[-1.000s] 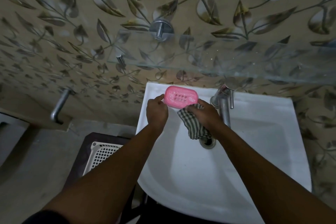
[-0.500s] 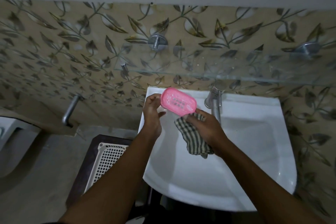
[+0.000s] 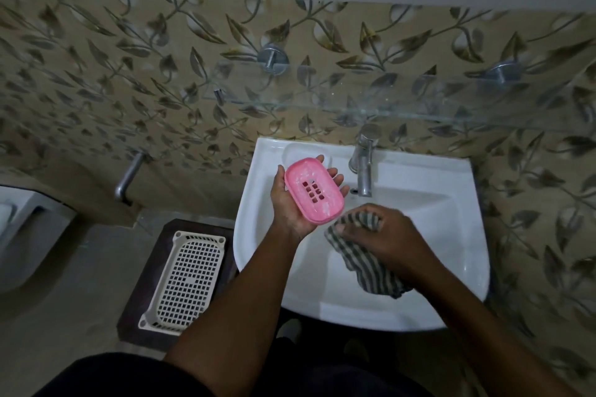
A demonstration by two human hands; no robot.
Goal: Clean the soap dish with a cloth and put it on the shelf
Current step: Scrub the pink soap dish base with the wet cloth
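Note:
The pink soap dish point(image 3: 313, 189) lies face up in my left hand point(image 3: 287, 206), over the left part of the white sink point(image 3: 445, 219). White soap residue streaks its inside around the drain holes. My thumb lies along its left edge and my fingertips curl up past its right edge. My right hand point(image 3: 383, 235) grips a bunched striped cloth point(image 3: 367, 271) just right of and below the dish, over the basin; cloth and dish are apart. The glass shelf point(image 3: 354, 105) runs along the wall above the sink with nothing on it.
A metal faucet point(image 3: 364, 171) stands at the sink's back, right of the dish. A white perforated basket point(image 3: 187, 277) sits on a dark stool left of the sink. A metal pipe point(image 3: 129, 177) juts from the leaf-patterned wall, and a toilet edge point(image 3: 13, 229) shows far left.
My left hand has turned the soap dish face up into its palm. My right hand has drawn the cloth down and away from the dish.

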